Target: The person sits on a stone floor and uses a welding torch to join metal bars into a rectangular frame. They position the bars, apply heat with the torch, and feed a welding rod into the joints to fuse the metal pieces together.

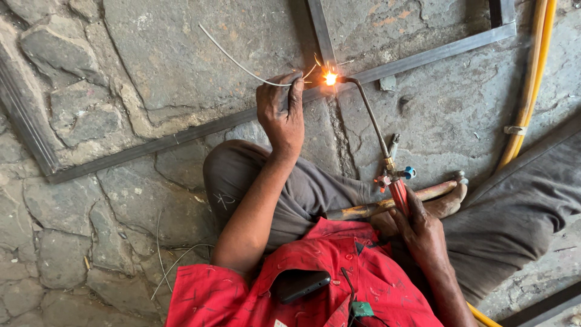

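- Clearly, the left hand [279, 115] pinched a thin filler rod [242, 63] in closed fingers, its tip at the flame [330, 78].
- Right hand [423, 233] gripped the red torch handle [399, 197], fingers wrapped tight.
- Flame sat on the steel frame [181, 136] joint, far centre.
- Doing it well probably meant steady heat and slow rod feed.
- Cracked stone floor [60, 212] lay beneath; yellow hoses [532, 72] ran far right.

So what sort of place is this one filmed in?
Probably an open-air metalworking spot on the ground. A gas torch burns at a joint in a steel frame lying on rough stone paving, with yellow hoses alongside.
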